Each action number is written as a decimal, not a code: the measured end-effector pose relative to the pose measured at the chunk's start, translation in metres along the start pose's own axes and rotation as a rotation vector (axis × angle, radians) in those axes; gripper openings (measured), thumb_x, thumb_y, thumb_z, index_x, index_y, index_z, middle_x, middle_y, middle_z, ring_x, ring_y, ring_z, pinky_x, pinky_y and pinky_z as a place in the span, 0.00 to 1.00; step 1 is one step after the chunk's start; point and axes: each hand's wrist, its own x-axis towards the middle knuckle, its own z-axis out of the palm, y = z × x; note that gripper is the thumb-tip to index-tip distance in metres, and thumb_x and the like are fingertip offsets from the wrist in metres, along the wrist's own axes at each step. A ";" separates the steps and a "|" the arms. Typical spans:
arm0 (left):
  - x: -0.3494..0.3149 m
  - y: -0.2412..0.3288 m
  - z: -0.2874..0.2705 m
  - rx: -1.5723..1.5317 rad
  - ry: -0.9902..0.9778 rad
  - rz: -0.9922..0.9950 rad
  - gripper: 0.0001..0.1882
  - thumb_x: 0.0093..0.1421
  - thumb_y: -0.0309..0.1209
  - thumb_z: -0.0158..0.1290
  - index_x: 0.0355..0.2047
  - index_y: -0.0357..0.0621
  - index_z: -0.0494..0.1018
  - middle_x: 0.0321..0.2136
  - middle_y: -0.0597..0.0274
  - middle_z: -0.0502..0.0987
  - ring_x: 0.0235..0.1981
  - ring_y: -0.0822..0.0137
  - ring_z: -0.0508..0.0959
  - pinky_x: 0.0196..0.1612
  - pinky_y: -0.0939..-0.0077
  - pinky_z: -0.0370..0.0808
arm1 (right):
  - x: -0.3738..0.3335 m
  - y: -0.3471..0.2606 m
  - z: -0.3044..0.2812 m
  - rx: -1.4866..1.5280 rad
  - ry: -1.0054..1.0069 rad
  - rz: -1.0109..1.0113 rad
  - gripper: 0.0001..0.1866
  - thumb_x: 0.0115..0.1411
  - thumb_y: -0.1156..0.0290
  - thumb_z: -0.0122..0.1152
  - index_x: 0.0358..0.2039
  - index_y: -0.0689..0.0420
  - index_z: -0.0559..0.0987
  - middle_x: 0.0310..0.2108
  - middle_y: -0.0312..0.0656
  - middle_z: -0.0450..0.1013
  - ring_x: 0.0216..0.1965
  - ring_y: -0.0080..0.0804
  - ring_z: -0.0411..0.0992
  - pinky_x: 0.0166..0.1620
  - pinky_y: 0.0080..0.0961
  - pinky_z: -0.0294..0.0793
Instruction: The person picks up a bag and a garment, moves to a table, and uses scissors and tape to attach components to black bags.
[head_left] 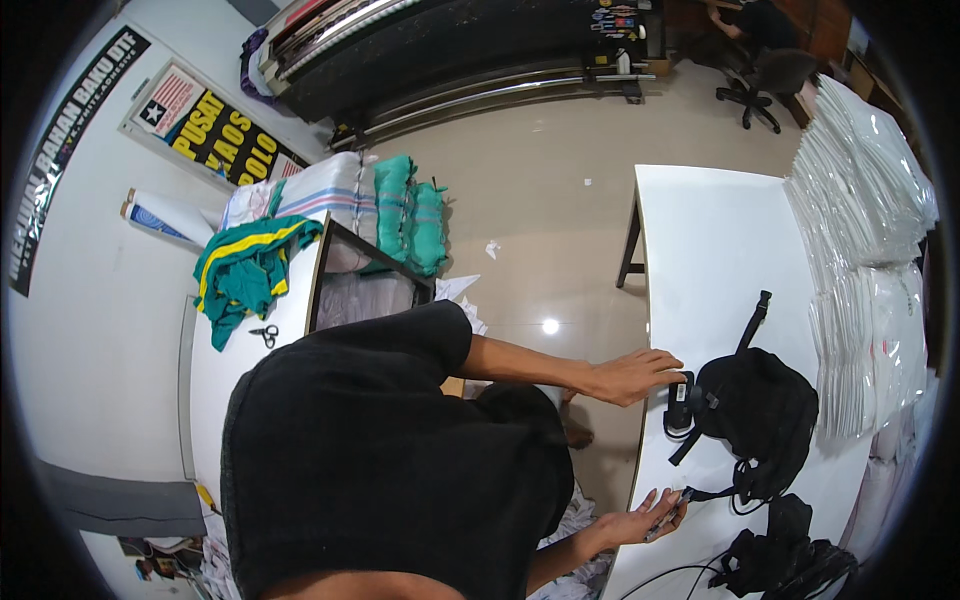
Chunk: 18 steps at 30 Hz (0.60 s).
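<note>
Black shirt (390, 470) foremost, right hand (640, 522) holds an obscured item (684, 498) (buckle, perhaps).

To the right of the left hand (630, 378) stands a long white counter (715, 240), its edge running away past the hand, with a dark leg beneath. A glossy beige floor (520, 210) spreads beyond the hand, dotted with pale scraps, and a bright round reflection (550, 326) shines on it a little further out and to the hand's left. Well to the left, a white-topped table (222, 378) with a dark frame stands near a white wall (80, 350) bearing a framed sign (225, 140) and a black banner (75, 140). Far beyond the hand are a long dark machine (470, 70) with metal bars and, to its right, a swivel chair (785, 75).
</note>
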 end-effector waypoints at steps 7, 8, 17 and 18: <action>0.027 -0.039 0.020 -0.278 -0.012 -0.142 0.33 0.56 0.27 0.54 0.62 0.35 0.57 0.57 0.42 0.64 0.59 0.47 0.64 0.61 0.56 0.62 | 0.003 0.010 0.003 0.068 0.132 0.177 0.24 0.61 0.60 0.62 0.54 0.56 0.70 0.49 0.42 0.71 0.50 0.34 0.67 0.52 0.32 0.64; 0.031 -0.043 0.027 -0.342 0.011 -0.219 0.32 0.57 0.29 0.54 0.61 0.33 0.59 0.56 0.41 0.66 0.58 0.47 0.67 0.60 0.57 0.64 | 0.005 0.010 0.010 0.046 0.191 0.195 0.24 0.60 0.59 0.63 0.53 0.56 0.71 0.48 0.40 0.71 0.48 0.32 0.67 0.49 0.30 0.64; 0.080 -0.053 0.015 -0.658 -0.285 -0.550 0.28 0.63 0.40 0.54 0.57 0.35 0.63 0.39 0.50 0.74 0.41 0.58 0.76 0.46 0.67 0.72 | 0.019 0.050 0.112 0.034 0.557 0.224 0.19 0.51 0.66 0.74 0.40 0.57 0.77 0.32 0.32 0.74 0.29 0.19 0.65 0.29 0.15 0.60; 0.082 -0.056 0.014 -0.644 -0.299 -0.542 0.28 0.63 0.40 0.54 0.57 0.35 0.63 0.39 0.50 0.74 0.41 0.57 0.76 0.46 0.66 0.72 | 0.022 0.048 0.125 0.030 0.584 0.239 0.18 0.51 0.67 0.74 0.39 0.58 0.77 0.32 0.33 0.74 0.29 0.20 0.65 0.30 0.16 0.61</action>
